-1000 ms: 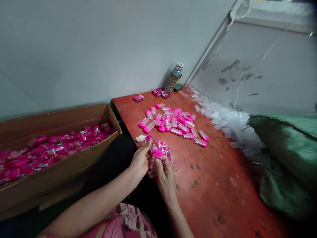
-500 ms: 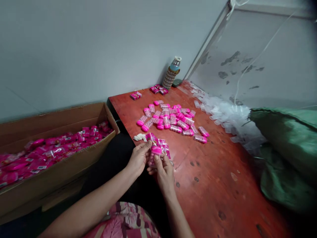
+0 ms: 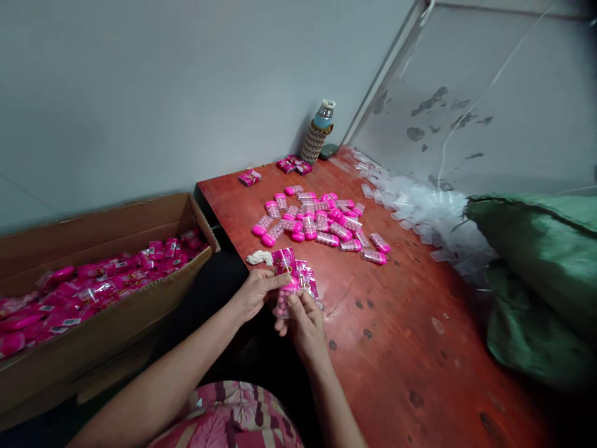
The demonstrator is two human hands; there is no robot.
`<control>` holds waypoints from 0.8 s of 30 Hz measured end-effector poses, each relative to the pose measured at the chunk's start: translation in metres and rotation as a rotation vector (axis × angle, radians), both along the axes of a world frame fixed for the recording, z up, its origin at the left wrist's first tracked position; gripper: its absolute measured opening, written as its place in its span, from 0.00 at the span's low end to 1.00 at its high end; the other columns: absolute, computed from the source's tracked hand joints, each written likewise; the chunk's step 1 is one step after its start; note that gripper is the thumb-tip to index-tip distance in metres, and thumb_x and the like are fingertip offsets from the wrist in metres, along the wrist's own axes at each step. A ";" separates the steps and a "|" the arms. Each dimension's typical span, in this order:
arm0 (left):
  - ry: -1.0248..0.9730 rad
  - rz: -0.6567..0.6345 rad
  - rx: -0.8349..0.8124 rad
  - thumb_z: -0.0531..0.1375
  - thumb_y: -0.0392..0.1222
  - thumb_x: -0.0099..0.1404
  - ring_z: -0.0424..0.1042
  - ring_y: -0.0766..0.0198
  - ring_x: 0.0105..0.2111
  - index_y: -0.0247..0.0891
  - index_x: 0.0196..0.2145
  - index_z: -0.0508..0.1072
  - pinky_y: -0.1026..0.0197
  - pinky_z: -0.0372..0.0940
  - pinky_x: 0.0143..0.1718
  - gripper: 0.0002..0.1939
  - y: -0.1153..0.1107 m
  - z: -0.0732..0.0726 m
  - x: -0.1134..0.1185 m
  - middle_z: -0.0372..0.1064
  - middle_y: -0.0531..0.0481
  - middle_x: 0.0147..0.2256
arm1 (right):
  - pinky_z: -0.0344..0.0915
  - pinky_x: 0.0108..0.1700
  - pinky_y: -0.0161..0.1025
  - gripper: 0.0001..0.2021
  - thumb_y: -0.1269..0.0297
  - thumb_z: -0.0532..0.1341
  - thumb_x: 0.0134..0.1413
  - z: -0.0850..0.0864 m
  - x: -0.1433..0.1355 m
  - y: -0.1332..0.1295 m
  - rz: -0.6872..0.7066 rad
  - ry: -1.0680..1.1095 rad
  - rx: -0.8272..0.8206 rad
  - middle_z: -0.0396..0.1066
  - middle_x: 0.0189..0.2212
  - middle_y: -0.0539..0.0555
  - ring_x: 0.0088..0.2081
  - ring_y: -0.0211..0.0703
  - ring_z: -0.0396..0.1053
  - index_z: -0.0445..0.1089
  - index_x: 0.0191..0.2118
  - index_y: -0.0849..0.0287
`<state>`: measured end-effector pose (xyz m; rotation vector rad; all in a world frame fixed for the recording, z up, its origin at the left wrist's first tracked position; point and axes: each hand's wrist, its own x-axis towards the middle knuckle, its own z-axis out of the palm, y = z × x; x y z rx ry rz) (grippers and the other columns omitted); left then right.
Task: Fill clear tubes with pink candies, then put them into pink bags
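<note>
Between my two hands, at the near left edge of the red table [image 3: 392, 323], is a clear container of pink balls [image 3: 283, 303] with a pink top. My left hand [image 3: 257, 291] pinches its upper end together with a printed pink packet [image 3: 284, 260]. My right hand [image 3: 305, 314] grips the lower part, thumb in front. More printed pink cards [image 3: 306, 277] lie on the table just behind my right hand. A white crumpled bundle [image 3: 259, 257] rests by the table edge. Farther back several similar pink-capped containers [image 3: 321, 219] are heaped.
A long cardboard box [image 3: 116, 311] full of pink packs stands at the left. Small pink packs [image 3: 250, 178] and a bottle in a knitted sleeve [image 3: 315, 137] are at the back. Clear plastic pieces [image 3: 415, 208] and a green sack [image 3: 536, 292] line the right side.
The left thumb has moved onto the container's pink top, and the ball-filled part now shows lower between my hands. The view has shifted slightly.
</note>
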<state>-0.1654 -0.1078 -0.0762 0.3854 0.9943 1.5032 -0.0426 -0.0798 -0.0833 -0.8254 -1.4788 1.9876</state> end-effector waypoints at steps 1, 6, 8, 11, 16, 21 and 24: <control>0.031 -0.014 -0.006 0.63 0.42 0.50 0.63 0.69 0.14 0.29 0.17 0.68 0.66 0.57 0.16 0.13 0.000 0.001 -0.001 0.64 0.51 0.14 | 0.60 0.16 0.29 0.09 0.57 0.52 0.55 0.001 0.000 0.000 -0.009 -0.007 0.012 0.66 0.21 0.47 0.15 0.32 0.62 0.60 0.33 0.57; 0.102 -0.012 -0.034 0.63 0.42 0.49 0.64 0.68 0.14 0.28 0.20 0.71 0.66 0.58 0.17 0.12 -0.001 0.005 0.001 0.67 0.49 0.16 | 0.61 0.20 0.30 0.08 0.58 0.57 0.51 0.001 0.001 -0.002 -0.203 -0.161 0.251 0.65 0.20 0.46 0.18 0.33 0.63 0.62 0.32 0.57; 0.094 -0.002 -0.020 0.63 0.43 0.50 0.63 0.69 0.14 0.29 0.19 0.70 0.67 0.56 0.16 0.12 -0.002 0.005 0.003 0.65 0.51 0.15 | 0.59 0.17 0.29 0.10 0.56 0.55 0.52 0.001 0.000 -0.002 -0.133 -0.083 0.120 0.65 0.19 0.47 0.15 0.32 0.62 0.61 0.31 0.57; 0.083 -0.016 -0.004 0.62 0.43 0.51 0.62 0.69 0.13 0.30 0.18 0.69 0.67 0.55 0.14 0.13 -0.004 0.005 0.005 0.64 0.52 0.14 | 0.55 0.13 0.28 0.11 0.55 0.53 0.53 0.000 -0.002 -0.002 -0.055 0.021 -0.047 0.66 0.18 0.47 0.12 0.31 0.59 0.60 0.30 0.58; 0.060 0.105 -0.043 0.63 0.43 0.49 0.63 0.69 0.14 0.30 0.18 0.68 0.66 0.57 0.15 0.12 -0.003 0.001 0.012 0.65 0.51 0.15 | 0.61 0.19 0.30 0.10 0.57 0.57 0.50 -0.001 0.000 -0.002 -0.211 -0.210 0.290 0.68 0.22 0.49 0.18 0.34 0.64 0.63 0.35 0.58; 0.023 0.082 0.005 0.62 0.43 0.51 0.61 0.70 0.13 0.30 0.17 0.67 0.67 0.56 0.15 0.13 -0.007 0.000 0.015 0.63 0.51 0.13 | 0.57 0.14 0.28 0.09 0.57 0.55 0.53 -0.002 0.000 0.000 -0.124 -0.039 0.068 0.67 0.19 0.47 0.14 0.31 0.60 0.62 0.31 0.59; -0.002 -0.073 0.057 0.60 0.43 0.53 0.63 0.69 0.15 0.28 0.17 0.69 0.65 0.59 0.18 0.15 -0.010 0.002 0.012 0.64 0.48 0.15 | 0.52 0.11 0.26 0.12 0.56 0.55 0.53 -0.003 -0.002 0.001 -0.083 0.109 -0.138 0.65 0.15 0.46 0.10 0.29 0.57 0.61 0.27 0.60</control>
